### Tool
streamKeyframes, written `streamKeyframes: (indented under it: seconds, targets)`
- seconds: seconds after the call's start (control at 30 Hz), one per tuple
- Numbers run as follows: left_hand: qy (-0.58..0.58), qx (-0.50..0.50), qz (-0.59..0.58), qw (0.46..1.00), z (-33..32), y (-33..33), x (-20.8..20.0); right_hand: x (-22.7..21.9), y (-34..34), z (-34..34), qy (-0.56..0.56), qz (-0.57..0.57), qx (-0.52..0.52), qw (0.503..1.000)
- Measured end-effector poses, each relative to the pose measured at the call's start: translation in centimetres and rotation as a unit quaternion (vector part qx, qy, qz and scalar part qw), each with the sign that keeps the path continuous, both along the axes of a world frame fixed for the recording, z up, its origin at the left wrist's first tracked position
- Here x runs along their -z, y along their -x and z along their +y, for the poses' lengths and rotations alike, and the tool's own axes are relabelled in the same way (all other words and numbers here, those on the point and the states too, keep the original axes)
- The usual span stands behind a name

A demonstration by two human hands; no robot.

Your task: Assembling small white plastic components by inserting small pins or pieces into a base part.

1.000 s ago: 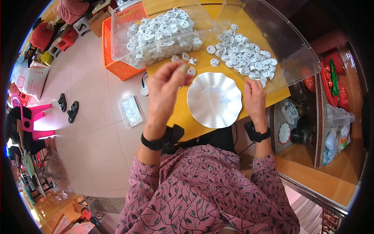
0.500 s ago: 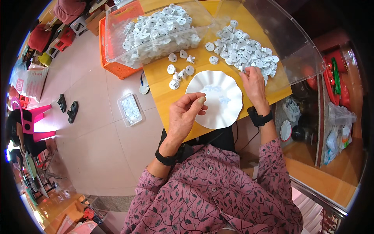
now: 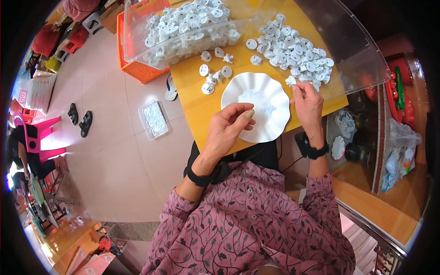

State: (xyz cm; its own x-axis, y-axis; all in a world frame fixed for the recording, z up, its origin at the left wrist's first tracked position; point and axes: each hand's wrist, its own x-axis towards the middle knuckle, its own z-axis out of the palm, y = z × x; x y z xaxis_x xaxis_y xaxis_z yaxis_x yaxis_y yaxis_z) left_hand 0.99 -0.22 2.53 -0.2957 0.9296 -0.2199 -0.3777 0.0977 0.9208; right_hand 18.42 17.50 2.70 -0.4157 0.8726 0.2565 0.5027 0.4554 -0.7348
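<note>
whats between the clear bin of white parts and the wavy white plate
Several loose white parts lie there on the yellow tabletop, as the head view shows.

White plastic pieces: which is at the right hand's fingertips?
The white piece off the upper right of the scalloped white plate; only it meets those fingertips.

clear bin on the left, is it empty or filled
Filled with a large heap of white pieces, visible through the wall of the clear bin.
</note>
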Motion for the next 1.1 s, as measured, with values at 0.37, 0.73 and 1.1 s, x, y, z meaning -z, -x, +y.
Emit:
streamKeyframes:
  seconds: [0.37,0.73,1.1]
  targets:
    - [-0.030,0.025,-0.023,0.999,0.2,-2.1,2.3,-0.5,1.2,-10.2,-0.134,-0.023,-0.143,0.980]
    - [-0.040,0.046,-0.082,0.995,-0.5,-1.0,2.3,-1.5,0.6,-9.7,-0.068,-0.007,-0.189,0.980]
    - [-0.023,-0.052,-0.086,0.995,-1.3,0.5,1.2,0.5,-0.7,-7.5,-0.129,-0.183,-0.172,0.959]
